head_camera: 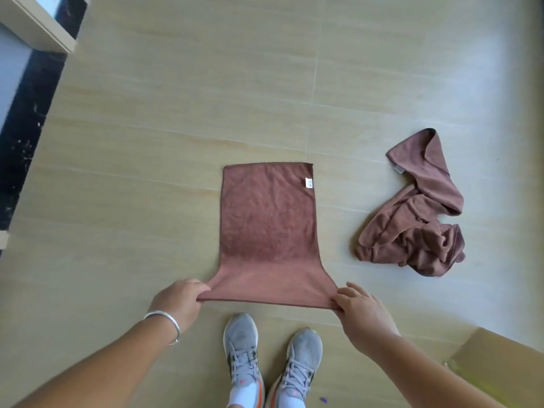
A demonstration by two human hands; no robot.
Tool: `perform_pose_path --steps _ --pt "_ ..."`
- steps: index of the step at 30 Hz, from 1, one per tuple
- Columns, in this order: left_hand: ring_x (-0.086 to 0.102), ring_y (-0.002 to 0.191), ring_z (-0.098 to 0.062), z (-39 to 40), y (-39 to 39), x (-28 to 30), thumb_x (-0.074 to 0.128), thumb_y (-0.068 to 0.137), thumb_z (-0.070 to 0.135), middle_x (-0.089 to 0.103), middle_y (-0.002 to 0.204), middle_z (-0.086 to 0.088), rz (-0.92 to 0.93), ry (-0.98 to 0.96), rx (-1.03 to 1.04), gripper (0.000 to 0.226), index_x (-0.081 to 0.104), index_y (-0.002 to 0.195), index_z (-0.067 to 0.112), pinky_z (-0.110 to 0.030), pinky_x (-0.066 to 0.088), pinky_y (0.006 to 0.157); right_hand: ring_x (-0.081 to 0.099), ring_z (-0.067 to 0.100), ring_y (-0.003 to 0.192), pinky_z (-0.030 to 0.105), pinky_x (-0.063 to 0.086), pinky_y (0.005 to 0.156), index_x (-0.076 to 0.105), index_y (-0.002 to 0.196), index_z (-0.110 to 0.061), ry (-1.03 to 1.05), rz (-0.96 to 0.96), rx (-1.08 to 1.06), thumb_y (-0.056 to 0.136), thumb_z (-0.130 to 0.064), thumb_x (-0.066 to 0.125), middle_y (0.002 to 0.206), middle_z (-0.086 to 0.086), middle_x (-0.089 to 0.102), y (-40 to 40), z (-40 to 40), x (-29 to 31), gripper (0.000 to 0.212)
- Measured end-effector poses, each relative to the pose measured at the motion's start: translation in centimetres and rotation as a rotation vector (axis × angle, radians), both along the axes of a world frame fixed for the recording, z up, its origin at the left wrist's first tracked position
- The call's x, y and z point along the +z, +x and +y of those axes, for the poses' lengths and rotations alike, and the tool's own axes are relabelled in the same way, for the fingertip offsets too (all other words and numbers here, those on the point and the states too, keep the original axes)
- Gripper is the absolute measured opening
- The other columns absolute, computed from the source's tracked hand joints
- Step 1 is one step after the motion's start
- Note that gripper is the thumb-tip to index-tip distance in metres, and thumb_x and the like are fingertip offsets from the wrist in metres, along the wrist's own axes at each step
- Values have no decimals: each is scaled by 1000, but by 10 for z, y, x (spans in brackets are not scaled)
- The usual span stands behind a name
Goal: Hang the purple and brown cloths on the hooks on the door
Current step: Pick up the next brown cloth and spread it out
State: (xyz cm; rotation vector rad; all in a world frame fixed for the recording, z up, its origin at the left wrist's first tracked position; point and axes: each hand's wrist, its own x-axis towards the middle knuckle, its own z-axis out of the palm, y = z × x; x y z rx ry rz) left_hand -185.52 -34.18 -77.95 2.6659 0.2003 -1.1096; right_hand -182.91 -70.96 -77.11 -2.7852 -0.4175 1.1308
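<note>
A flat brown rectangular microfibre cloth (266,231), spread on the tiled floor at frame centre, is pinched at its near corners by the left hand (179,301) and right hand (363,315); a crumpled brown cloth (418,219) is seen at right

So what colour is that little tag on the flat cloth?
White, on the brown cloth's tag, seen in the head view.

flat brown cloth (266,228) | near edge lifted | crumpled brown cloth (418,213), possibly two
</note>
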Motion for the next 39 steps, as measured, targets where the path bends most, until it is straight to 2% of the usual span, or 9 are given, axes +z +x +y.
perform_pose_path --steps 5,14,17,21,25,28,32,37,39 --pt "61 86 -19 2 25 -37 65 88 31 65 88 5 -29 -57 199 10 70 81 30 -32 48 73 41 12 127 25 33 97 67 111 -32 -3 -67 -36 96 -32 45 115 -15 60 21 5 -37 27" --pt "60 74 -27 40 170 -142 60 91 33 63 68 2 -253 -54 339 27 60 66 23 -31 42 61 48 20 114 31 36 85 69 91 -22 19 -311 -212 91 -41 55 109 -3 62 201 42 -138 23" --pt "62 100 -31 44 234 -198 57 91 31 67 102 -7 -299 -8 339 20 67 101 16 -35 49 79 44 22 120 34 35 93 64 108 -22 -16 -381 -264 89 -35 56 119 1 59 263 57 -194 24" --pt "40 134 -31 26 256 -264 56 90 30 36 148 -13 -480 50 152 62 34 146 14 -40 37 108 38 23 128 35 30 104 44 132 -23 -72 -511 -241 90 -27 48 136 3 45 282 70 -268 42" --pt "41 136 -25 -9 186 -307 47 84 50 40 150 -8 -659 -19 -391 65 46 143 23 -48 31 110 30 23 140 40 25 115 41 138 -25 79 -489 141 88 -35 48 150 4 36 224 75 -310 51" --pt "36 138 -24 -22 123 -332 43 85 59 37 152 -9 -483 -10 -476 67 42 144 27 -53 26 106 54 20 125 41 47 100 61 123 -28 98 -401 368 72 -50 63 135 1 56 172 65 -315 55" --pt "28 141 -24 -26 102 -339 15 94 62 33 154 -8 -369 51 -436 66 40 145 28 -57 24 107 55 21 125 43 52 94 63 125 -28 -6 -308 392 61 -66 72 137 2 56 148 49 -314 75" --pt "33 141 -25 -21 170 -334 10 93 65 34 154 -9 -383 127 -454 69 41 145 30 -56 26 110 3 24 148 46 13 119 14 153 -27 -48 -329 337 92 -55 44 162 5 5 197 59 -325 73" --pt "28 144 -23 -19 197 -331 17 92 65 29 156 -7 -429 160 -436 67 36 147 31 -54 23 114 2 23 148 44 12 119 13 153 -23 -71 -382 296 95 -50 41 162 6 5 212 65 -326 70"
